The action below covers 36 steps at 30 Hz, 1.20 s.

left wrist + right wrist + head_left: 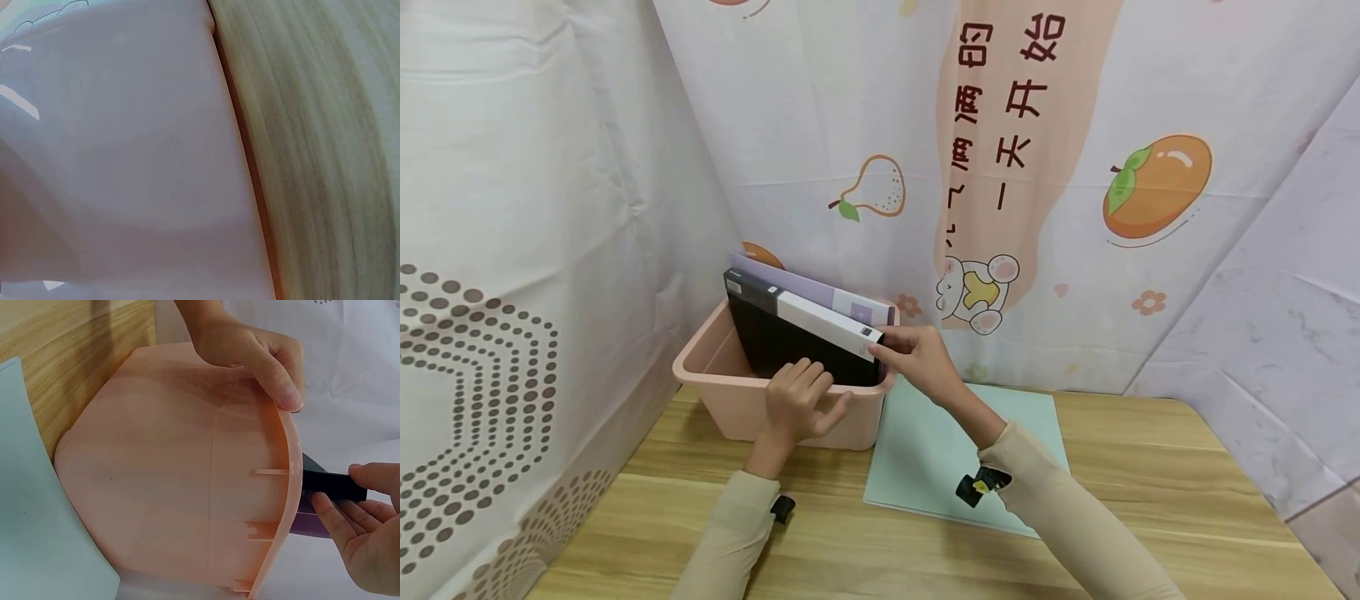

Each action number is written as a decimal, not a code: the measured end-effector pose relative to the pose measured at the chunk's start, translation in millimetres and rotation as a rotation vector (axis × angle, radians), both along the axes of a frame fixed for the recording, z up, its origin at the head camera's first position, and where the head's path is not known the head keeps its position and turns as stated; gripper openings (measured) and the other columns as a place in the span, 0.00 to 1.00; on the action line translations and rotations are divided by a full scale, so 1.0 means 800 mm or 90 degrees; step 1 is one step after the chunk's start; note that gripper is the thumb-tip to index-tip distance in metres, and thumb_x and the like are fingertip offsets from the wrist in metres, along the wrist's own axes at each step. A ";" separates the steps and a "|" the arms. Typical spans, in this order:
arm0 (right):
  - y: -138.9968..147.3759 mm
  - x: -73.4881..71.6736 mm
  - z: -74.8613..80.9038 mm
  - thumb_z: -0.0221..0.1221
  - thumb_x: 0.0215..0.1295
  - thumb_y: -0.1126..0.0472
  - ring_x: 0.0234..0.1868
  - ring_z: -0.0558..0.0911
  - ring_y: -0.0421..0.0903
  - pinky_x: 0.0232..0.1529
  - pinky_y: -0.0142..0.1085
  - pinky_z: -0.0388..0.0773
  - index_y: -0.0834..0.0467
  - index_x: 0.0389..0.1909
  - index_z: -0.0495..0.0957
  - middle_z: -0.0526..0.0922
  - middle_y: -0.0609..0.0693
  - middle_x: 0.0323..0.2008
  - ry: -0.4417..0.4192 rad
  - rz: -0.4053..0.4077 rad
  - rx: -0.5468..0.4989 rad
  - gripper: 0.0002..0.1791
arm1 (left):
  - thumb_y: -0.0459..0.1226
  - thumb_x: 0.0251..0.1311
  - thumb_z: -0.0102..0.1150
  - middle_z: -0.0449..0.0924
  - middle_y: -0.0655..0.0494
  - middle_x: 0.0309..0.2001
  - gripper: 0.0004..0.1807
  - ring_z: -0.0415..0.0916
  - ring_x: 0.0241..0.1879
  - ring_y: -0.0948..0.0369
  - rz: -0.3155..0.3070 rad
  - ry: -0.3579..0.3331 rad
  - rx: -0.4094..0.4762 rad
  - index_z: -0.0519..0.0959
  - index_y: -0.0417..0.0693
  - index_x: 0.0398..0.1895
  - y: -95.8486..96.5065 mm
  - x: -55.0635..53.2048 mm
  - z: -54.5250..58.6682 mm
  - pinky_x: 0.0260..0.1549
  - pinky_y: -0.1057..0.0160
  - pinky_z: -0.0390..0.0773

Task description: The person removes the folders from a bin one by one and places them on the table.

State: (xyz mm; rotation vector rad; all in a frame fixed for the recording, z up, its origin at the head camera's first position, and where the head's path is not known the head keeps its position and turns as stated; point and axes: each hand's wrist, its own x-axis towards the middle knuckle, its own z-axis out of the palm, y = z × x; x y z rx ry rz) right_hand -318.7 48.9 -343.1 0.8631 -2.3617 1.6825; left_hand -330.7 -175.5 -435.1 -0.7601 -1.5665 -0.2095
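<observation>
A pink plastic bin stands on the table, holding a black file binder with a white spine label. Behind it leans a purple folder. Both stick up above the rim, higher at their left ends. My right hand pinches the right end of the black binder between thumb and fingers, also visible in the right wrist view, where the binder pokes out past the rim. With curled fingers, my left hand grips the bin's front rim. The bin's wall fills most of the left wrist view.
A mint-green flat folder lies on the wooden table, right of the bin and beneath my right forearm. A printed curtain hangs behind the table, and another patterned cloth hangs at the left.
</observation>
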 end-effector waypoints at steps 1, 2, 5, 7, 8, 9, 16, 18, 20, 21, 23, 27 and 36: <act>0.000 0.000 0.000 0.65 0.66 0.65 0.33 0.83 0.47 0.35 0.28 0.81 0.66 0.53 0.84 0.89 0.61 0.39 0.001 0.000 -0.001 0.16 | 0.53 0.64 0.52 0.71 0.54 0.16 0.26 0.65 0.16 0.58 0.000 0.001 0.000 0.72 0.46 0.14 0.000 0.000 0.000 0.14 0.62 0.62; 0.000 0.000 0.000 0.65 0.67 0.65 0.32 0.83 0.46 0.34 0.27 0.80 0.66 0.53 0.84 0.88 0.61 0.39 0.002 -0.001 -0.002 0.15 | 0.53 0.64 0.52 0.70 0.54 0.16 0.26 0.65 0.16 0.58 0.000 0.003 0.000 0.72 0.46 0.14 0.000 0.000 0.000 0.14 0.62 0.62; 0.000 0.000 0.000 0.65 0.66 0.66 0.30 0.81 0.43 0.31 0.27 0.78 0.65 0.52 0.85 0.88 0.61 0.36 0.009 -0.003 -0.005 0.15 | 0.54 0.64 0.52 0.70 0.54 0.16 0.26 0.65 0.16 0.59 0.000 0.006 -0.001 0.72 0.46 0.14 -0.001 -0.001 0.000 0.14 0.62 0.62; 0.001 0.000 0.000 0.65 0.66 0.66 0.29 0.80 0.41 0.30 0.27 0.76 0.65 0.52 0.85 0.88 0.61 0.35 0.012 -0.005 -0.008 0.15 | 0.54 0.64 0.52 0.70 0.54 0.16 0.26 0.65 0.16 0.59 0.000 0.007 0.000 0.72 0.46 0.14 -0.001 -0.001 -0.001 0.14 0.62 0.62; 0.002 0.000 0.000 0.65 0.66 0.66 0.29 0.80 0.41 0.29 0.27 0.76 0.65 0.52 0.85 0.88 0.61 0.34 0.010 -0.006 -0.010 0.15 | 0.54 0.64 0.52 0.70 0.54 0.16 0.27 0.65 0.16 0.59 0.001 0.008 -0.001 0.72 0.46 0.14 -0.001 -0.001 -0.001 0.14 0.62 0.62; 0.003 0.000 0.000 0.65 0.66 0.67 0.29 0.80 0.40 0.29 0.27 0.76 0.66 0.52 0.85 0.88 0.61 0.35 0.011 -0.007 -0.012 0.15 | 0.54 0.64 0.52 0.70 0.54 0.16 0.27 0.65 0.16 0.59 0.000 0.008 0.000 0.72 0.46 0.14 0.000 -0.001 -0.001 0.14 0.62 0.62; 0.005 -0.001 0.001 0.66 0.65 0.67 0.34 0.85 0.42 0.36 0.27 0.82 0.66 0.51 0.85 0.89 0.64 0.39 0.024 -0.008 -0.043 0.14 | 0.55 0.65 0.51 0.70 0.54 0.16 0.27 0.65 0.16 0.59 0.002 0.007 -0.001 0.73 0.46 0.14 0.000 0.000 -0.002 0.14 0.62 0.62; 0.004 -0.001 0.002 0.66 0.65 0.67 0.34 0.86 0.46 0.35 0.27 0.82 0.67 0.50 0.85 0.89 0.64 0.39 0.038 -0.007 -0.041 0.14 | 0.55 0.65 0.51 0.70 0.54 0.16 0.27 0.65 0.16 0.58 0.001 0.007 0.001 0.73 0.46 0.14 0.000 0.000 -0.002 0.14 0.62 0.62; 0.004 0.000 0.003 0.66 0.65 0.67 0.33 0.86 0.49 0.33 0.27 0.80 0.66 0.50 0.86 0.89 0.63 0.38 0.046 -0.008 -0.033 0.13 | 0.55 0.65 0.51 0.70 0.54 0.16 0.27 0.65 0.16 0.58 0.001 0.007 0.002 0.72 0.46 0.14 0.000 -0.001 -0.002 0.14 0.62 0.62; 0.003 0.000 0.005 0.66 0.65 0.67 0.32 0.85 0.50 0.31 0.27 0.79 0.66 0.50 0.86 0.89 0.63 0.37 0.050 -0.009 -0.027 0.13 | 0.54 0.65 0.51 0.70 0.54 0.16 0.27 0.65 0.16 0.58 0.001 0.008 0.003 0.72 0.46 0.14 0.000 -0.001 -0.002 0.14 0.62 0.62; 0.003 0.001 0.007 0.66 0.65 0.68 0.31 0.85 0.50 0.30 0.27 0.79 0.67 0.49 0.86 0.89 0.63 0.36 0.061 -0.012 -0.011 0.13 | 0.54 0.64 0.52 0.70 0.54 0.16 0.27 0.65 0.16 0.58 0.000 0.009 0.003 0.72 0.46 0.14 0.000 -0.001 -0.002 0.14 0.62 0.61; 0.004 -0.001 0.013 0.67 0.63 0.68 0.32 0.86 0.43 0.33 0.28 0.83 0.68 0.48 0.86 0.89 0.63 0.38 0.058 -0.010 0.015 0.13 | 0.54 0.65 0.51 0.70 0.54 0.16 0.27 0.65 0.16 0.58 0.000 0.009 0.003 0.72 0.46 0.14 -0.001 0.000 -0.002 0.14 0.62 0.62; 0.007 -0.016 0.022 0.68 0.61 0.67 0.34 0.87 0.40 0.42 0.40 0.87 0.69 0.48 0.86 0.89 0.64 0.41 -0.067 -0.016 -0.040 0.14 | 0.54 0.65 0.52 0.71 0.54 0.16 0.27 0.65 0.16 0.58 -0.003 0.008 0.004 0.73 0.46 0.14 0.000 -0.001 -0.002 0.14 0.62 0.63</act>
